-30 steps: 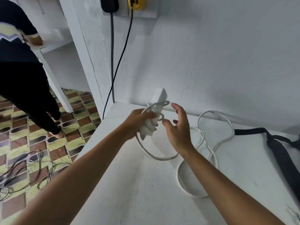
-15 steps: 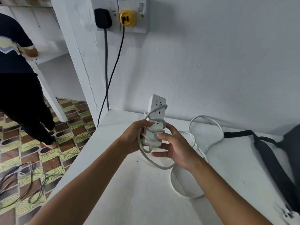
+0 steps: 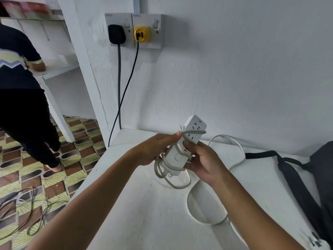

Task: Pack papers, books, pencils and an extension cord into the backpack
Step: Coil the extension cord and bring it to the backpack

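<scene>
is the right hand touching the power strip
Touching. The head view shows the right hand curled around the power strip, fingers pressed onto its socket face.

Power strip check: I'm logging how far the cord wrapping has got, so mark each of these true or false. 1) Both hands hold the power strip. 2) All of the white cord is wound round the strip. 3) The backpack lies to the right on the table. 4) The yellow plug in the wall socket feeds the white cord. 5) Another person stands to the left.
1) True: the left hand and right hand both grip the power strip.
2) False: a few turns are on; most of the white cord lies looped on the table.
3) True: the backpack lies at the right edge.
4) False: the yellow plug carries a black cable.
5) True: the person stands on the patterned floor.
</scene>
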`<state>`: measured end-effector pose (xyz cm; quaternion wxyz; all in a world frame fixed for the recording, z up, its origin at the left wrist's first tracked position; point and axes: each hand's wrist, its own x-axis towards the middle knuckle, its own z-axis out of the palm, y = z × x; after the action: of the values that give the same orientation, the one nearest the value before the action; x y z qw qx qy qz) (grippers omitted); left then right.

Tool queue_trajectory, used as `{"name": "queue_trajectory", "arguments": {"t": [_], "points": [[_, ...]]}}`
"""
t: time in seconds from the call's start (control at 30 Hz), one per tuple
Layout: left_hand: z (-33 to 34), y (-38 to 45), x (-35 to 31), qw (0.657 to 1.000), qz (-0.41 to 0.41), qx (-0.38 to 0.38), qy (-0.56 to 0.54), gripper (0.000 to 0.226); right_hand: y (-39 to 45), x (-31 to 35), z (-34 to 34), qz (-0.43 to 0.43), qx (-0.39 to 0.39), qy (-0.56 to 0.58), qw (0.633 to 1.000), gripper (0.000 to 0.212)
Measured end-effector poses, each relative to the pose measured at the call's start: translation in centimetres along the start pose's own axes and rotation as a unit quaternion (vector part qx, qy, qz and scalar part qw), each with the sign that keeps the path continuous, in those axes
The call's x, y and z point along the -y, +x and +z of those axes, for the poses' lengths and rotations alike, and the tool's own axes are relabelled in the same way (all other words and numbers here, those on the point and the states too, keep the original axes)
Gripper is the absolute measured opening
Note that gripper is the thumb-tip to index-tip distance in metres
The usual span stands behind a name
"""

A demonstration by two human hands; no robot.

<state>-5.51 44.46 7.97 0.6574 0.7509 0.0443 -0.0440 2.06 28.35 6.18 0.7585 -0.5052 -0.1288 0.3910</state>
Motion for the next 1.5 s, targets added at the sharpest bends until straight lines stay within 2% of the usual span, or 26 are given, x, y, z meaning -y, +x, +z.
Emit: {"name": "queue_trajectory", "arguments": {"t": [0.07, 0.17, 0.2, 0.27, 0.3, 0.33, 0.4, 0.47, 0.57, 0.63, 0.77, 0.83, 0.87, 0.93, 1.0, 1.03, 1.13, 1.2, 1.27, 1.3, 1.43, 1.5], "points": [[-0.5, -0.1, -0.2, 0.996, 0.003, -0.055, 0.067, 0.061, -0.3, 0.1, 0.5, -0.008, -0.012, 0.02, 1.0, 0.026], [-1.0, -0.3, 0.1, 0.985, 0.011, -0.141, 0.099, 0.052, -0.3, -0.2, 0.9, -0.025, -0.056, 0.067, 0.996, 0.024], [-0.9, -0.3, 0.3, 0.973, 0.03, -0.195, 0.119, 0.045, -0.1, -0.3, 1.1, -0.031, -0.076, 0.094, 0.992, 0.025], [-0.9, -0.3, 1.2, 0.923, 0.089, -0.343, 0.15, 0.025, 0.1, -0.3, 1.3, -0.047, -0.108, 0.16, 0.98, 0.026], [-0.7, -0.6, 1.5, 0.899, 0.109, -0.397, 0.152, 0.02, 0.2, -0.1, 1.4, -0.055, -0.118, 0.19, 0.973, 0.027], [-0.5, -0.9, 1.8, 0.893, 0.119, -0.412, 0.139, 0.018, 0.4, 0.1, 1.5, -0.06, -0.126, 0.213, 0.967, 0.027], [0.2, -1.5, 2.2, 0.92, 0.12, -0.365, 0.085, 0.019, 0.6, 0.3, 1.7, -0.062, -0.133, 0.238, 0.96, 0.028], [1.0, -1.9, 2.1, 0.946, 0.102, -0.307, -0.021, 0.022, 0.7, 0.1, 2.1, -0.054, -0.134, 0.243, 0.959, 0.034], [1.0, -2.3, 1.5, 0.946, 0.044, -0.233, -0.22, 0.045, 0.4, -0.6, 3.1, -0.055, -0.159, 0.207, 0.964, 0.041], [0.8, -2.6, 1.0, 0.949, 0.036, -0.203, -0.238, 0.05, 0.4, -1.1, 3.7, -0.077, -0.186, 0.17, 0.965, 0.043], [0.6, -3.0, 0.2, 0.954, 0.058, -0.233, -0.178, 0.052, 0.3, -1.9, 4.7, -0.124, -0.196, 0.108, 0.967, 0.041], [-0.2, -3.3, -0.2, 0.963, 0.044, -0.217, -0.155, 0.052, 0.2, -2.2, 4.8, -0.147, -0.187, 0.08, 0.968, 0.038], [-0.6, -3.5, -0.4, 0.971, 0.029, -0.211, -0.107, 0.051, 0.2, -2.3, 4.7, -0.155, -0.175, 0.07, 0.97, 0.037], [-1.6, -3.6, -0.7, 0.969, 0.014, -0.223, 0.105, 0.052, 0.2, -2.5, 4.6, -0.158, -0.146, 0.053, 0.975, 0.043], [-2.1, -3.9, -1.0, 0.908, 0.047, -0.254, 0.33, 0.066, 0.2, -2.6, 4.6, -0.159, -0.135, 0.042, 0.977, 0.046], [-2.2, -4.1, -1.1, 0.885, 0.065, -0.254, 0.385, 0.078, 0.2, -2.5, 4.7, -0.161, -0.138, 0.044, 0.976, 0.042], [-2.3, -5.1, -1.3, 0.866, 0.071, -0.185, 0.459, 0.105, 0.3, -2.1, 4.7, -0.166, -0.15, 0.057, 0.973, 0.036], [-1.8, -5.1, -1.1, 0.814, 0.097, -0.198, 0.538, 0.104, 0.4, -2.2, 4.9, -0.169, -0.153, 0.054, 0.972, 0.038], [-1.2, -4.5, -0.5, 0.762, 0.173, -0.234, 0.578, 0.099, 0.2, -2.5, 5.4, -0.166, -0.152, 0.052, 0.973, 0.039], [-0.8, -4.2, -0.4, 0.752, 0.201, -0.238, 0.581, 0.099, 0.1, -2.8, 5.7, -0.166, -0.15, 0.049, 0.973, 0.039], [-0.2, -3.2, 0.0, 0.783, 0.246, -0.23, 0.523, 0.112, 0.1, -2.9, 5.9, -0.163, -0.148, 0.025, 0.975, 0.042], [-0.1, -3.0, 0.4, 0.783, 0.267, -0.216, 0.52, 0.121, 0.1, -2.8, 5.7, -0.153, -0.131, -0.006, 0.979, 0.041]]}}
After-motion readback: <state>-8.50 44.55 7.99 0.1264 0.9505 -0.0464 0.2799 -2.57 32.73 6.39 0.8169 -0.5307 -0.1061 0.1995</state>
